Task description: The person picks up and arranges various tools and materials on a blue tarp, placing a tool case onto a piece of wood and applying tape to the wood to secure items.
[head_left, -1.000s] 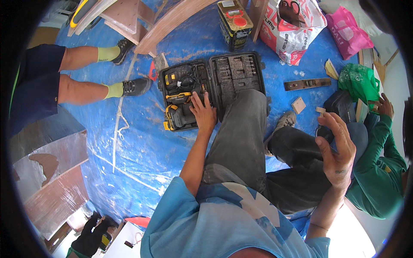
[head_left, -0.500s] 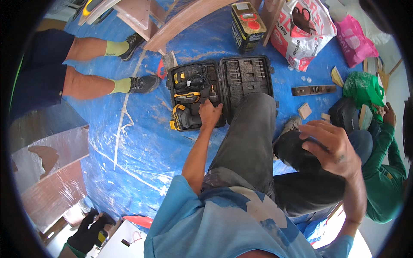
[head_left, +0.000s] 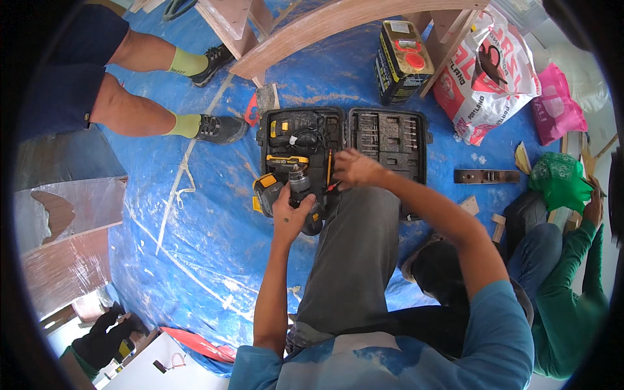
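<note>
My left hand point(head_left: 291, 213) is closed around a black and yellow cordless drill point(head_left: 299, 184), its chuck tilted up over the left half of an open black tool case point(head_left: 422, 188). A charger with a coiled cable point(head_left: 309, 138) and a yellow-black battery point(head_left: 287, 160) lie in that half. My right hand point(head_left: 356, 168) hangs over the middle of the case, fingers curled and smeared by motion, so any hold is unclear. Beside its fingertips stands a thin orange, pencil-like stick point(head_left: 329, 170). Drill bits point(head_left: 368, 133) fill slots in the right half.
A person's shoes point(head_left: 221, 129) stand left on the blue sheet point(head_left: 208, 214). A curved wooden piece point(head_left: 338, 31), a tin can point(head_left: 404, 65) and a white-red sack point(head_left: 481, 84) are beyond the case. Right are a hand plane point(head_left: 486, 176) and a seated person's green sleeve point(head_left: 575, 250).
My left hand has lifted the drill from the case. My right hand has come down from the right, across my knee, to the middle of the case. The view has shifted slightly.
</note>
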`<state>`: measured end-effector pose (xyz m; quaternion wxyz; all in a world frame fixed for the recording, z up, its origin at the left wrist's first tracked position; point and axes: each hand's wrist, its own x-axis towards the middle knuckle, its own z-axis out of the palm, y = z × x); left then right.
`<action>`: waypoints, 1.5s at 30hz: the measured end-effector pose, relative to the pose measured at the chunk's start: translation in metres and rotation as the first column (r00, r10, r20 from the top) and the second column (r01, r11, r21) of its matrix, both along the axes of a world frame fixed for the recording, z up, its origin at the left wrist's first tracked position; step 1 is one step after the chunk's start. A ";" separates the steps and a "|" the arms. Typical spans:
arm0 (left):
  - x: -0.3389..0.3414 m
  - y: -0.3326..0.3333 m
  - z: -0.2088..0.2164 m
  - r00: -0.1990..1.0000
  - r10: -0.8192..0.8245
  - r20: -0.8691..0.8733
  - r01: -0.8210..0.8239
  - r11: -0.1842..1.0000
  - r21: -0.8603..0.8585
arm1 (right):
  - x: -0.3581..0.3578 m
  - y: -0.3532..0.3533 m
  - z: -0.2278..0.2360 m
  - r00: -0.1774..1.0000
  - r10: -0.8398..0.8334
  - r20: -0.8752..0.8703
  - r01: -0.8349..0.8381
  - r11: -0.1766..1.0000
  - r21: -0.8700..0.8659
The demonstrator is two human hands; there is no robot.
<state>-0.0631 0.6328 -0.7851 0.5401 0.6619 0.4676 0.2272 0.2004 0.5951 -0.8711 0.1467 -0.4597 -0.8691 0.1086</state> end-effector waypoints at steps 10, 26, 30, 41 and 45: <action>0.011 0.009 -0.005 0.993 0.116 -0.006 -0.116 0.993 0.018 | 0.010 -0.005 0.011 0.999 -0.045 0.027 0.045 0.999 -0.025; 0.065 -0.036 -0.104 0.661 0.113 -0.742 0.338 0.838 0.428 | 0.134 0.020 0.126 0.932 -0.338 0.134 0.342 0.940 -0.002; 0.064 -0.030 -0.096 0.691 0.117 -0.713 0.313 0.840 0.442 | 0.072 0.052 0.055 0.788 -0.615 -0.040 0.613 0.789 -0.048; 0.073 -0.039 -0.112 0.738 0.124 -0.663 0.300 0.821 0.487 | 0.100 0.011 0.127 0.795 -0.569 0.209 0.605 0.718 -0.345; 0.064 -0.034 -0.127 0.702 0.147 -0.696 0.353 0.777 0.520 | 0.094 -0.030 0.266 0.857 -0.345 0.382 0.501 0.732 -0.462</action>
